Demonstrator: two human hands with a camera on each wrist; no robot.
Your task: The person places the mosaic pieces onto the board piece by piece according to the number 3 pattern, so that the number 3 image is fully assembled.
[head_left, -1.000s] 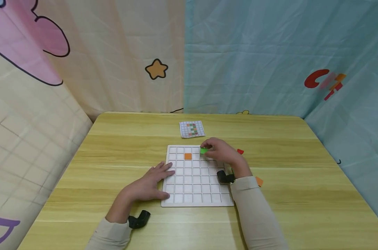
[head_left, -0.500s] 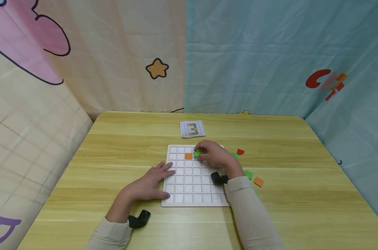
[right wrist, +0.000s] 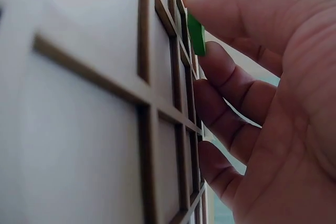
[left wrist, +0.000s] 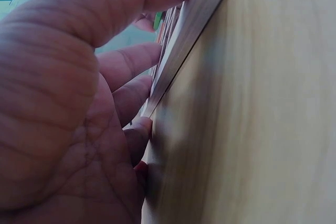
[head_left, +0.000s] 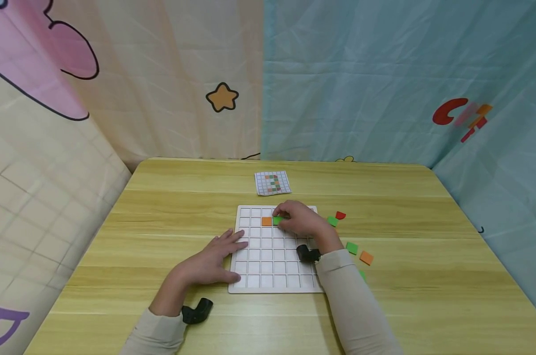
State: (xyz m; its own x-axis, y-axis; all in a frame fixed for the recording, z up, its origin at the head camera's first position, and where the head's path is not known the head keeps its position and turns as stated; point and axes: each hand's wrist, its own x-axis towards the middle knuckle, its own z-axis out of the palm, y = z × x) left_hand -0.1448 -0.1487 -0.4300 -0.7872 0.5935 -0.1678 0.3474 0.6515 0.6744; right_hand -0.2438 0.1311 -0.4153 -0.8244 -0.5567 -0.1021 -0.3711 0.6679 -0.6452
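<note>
A white grid board [head_left: 266, 255] with raised lines lies on the wooden table. An orange square tile [head_left: 266, 222] sits in one of its cells, in the second row from the far edge. My right hand [head_left: 300, 218] pinches a green square tile [head_left: 277, 221] between thumb and fingers at the cell right of the orange one. Seen from the right wrist, the green tile [right wrist: 196, 30] stands tilted against the grid lines. My left hand [head_left: 210, 261] rests spread on the board's left edge, thumb and fingertips touching it; the left wrist view shows the board's side edge [left wrist: 189, 40] under them.
Behind the board lies a paper card [head_left: 272, 183] printed with a coloured grid pattern. Right of the board are loose tiles, among them a red one [head_left: 341, 215], green ones [head_left: 351, 248] and an orange one [head_left: 366, 258]. Curtains hang behind the table.
My right hand has moved left over the board with the green tile, bringing it beside the orange tile. More loose tiles show to the right. The left hand has stayed in place.
</note>
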